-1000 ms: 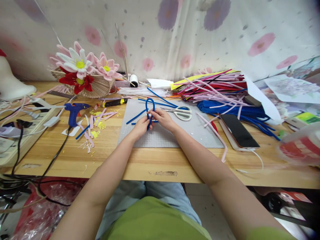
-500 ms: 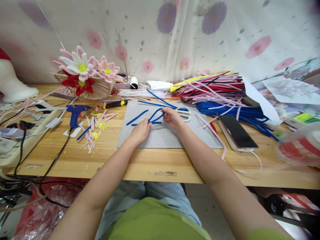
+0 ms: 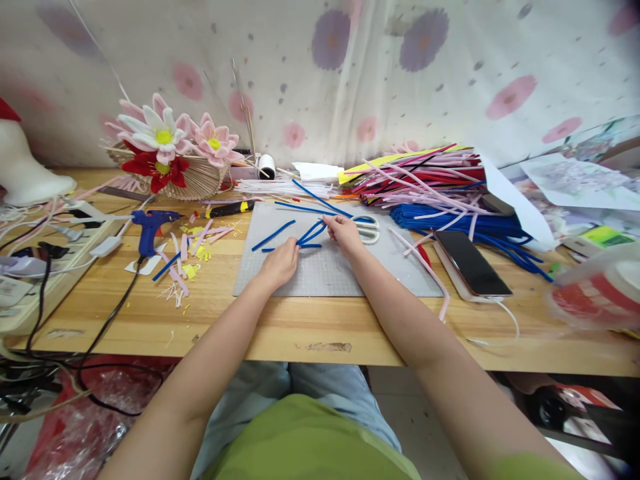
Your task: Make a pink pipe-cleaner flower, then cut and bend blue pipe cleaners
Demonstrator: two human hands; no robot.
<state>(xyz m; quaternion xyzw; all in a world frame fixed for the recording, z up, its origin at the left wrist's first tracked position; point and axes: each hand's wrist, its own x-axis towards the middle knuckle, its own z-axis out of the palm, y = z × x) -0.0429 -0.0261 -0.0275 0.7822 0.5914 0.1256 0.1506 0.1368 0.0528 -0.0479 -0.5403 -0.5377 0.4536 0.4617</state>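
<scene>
A blue pipe cleaner, bent into a narrow loop, stretches between my two hands. My left hand pinches its left end, and my right hand pinches the right end. Beneath them lies a grey cutting mat. On the mat, a short blue piece rests left of my hands, and longer blue stems lie behind them. Scissors with pale handles are just beyond my right hand, their blades hidden from view.
A blue glue gun and pink and yellow scraps lie on the left. Flowers stand behind. At right are blue stems, a phone and a plastic tub.
The loop between my hands has become narrower, its two strands closer together. Both hands stay in nearly the same place, still pinching it.
</scene>
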